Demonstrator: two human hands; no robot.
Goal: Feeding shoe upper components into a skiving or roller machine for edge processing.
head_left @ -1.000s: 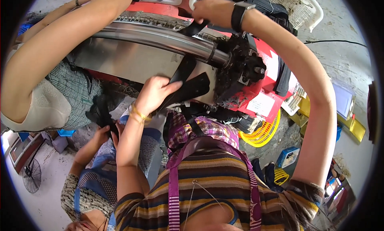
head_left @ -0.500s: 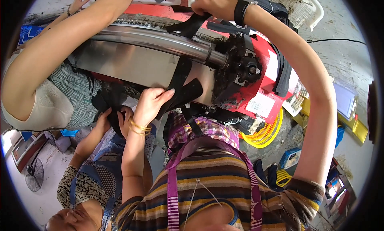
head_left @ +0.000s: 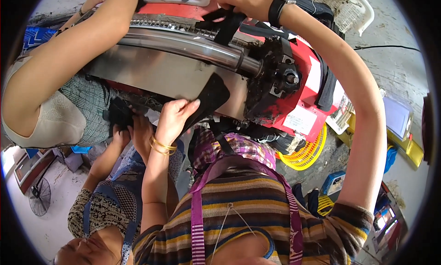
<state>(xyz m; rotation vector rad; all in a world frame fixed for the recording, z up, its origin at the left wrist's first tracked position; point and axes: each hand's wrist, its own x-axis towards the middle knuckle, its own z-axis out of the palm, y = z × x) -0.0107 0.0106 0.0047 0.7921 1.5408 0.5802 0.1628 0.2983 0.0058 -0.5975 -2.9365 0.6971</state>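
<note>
The left hand (head_left: pixel 172 115) pinches a black fabric piece (head_left: pixel 209 97) against the steel panel just below the shiny metal roller (head_left: pixel 183 44). Beyond the roller, the right hand (head_left: pixel 241 1) (watch at the wrist) grips a black strap (head_left: pixel 227 28) draped over it.

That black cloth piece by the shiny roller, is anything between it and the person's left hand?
No. The left hand already lies right on the black cloth piece, pressing it against the metal plate below the shiny roller. A co-worker's hands are close beside it but not in between.
</note>
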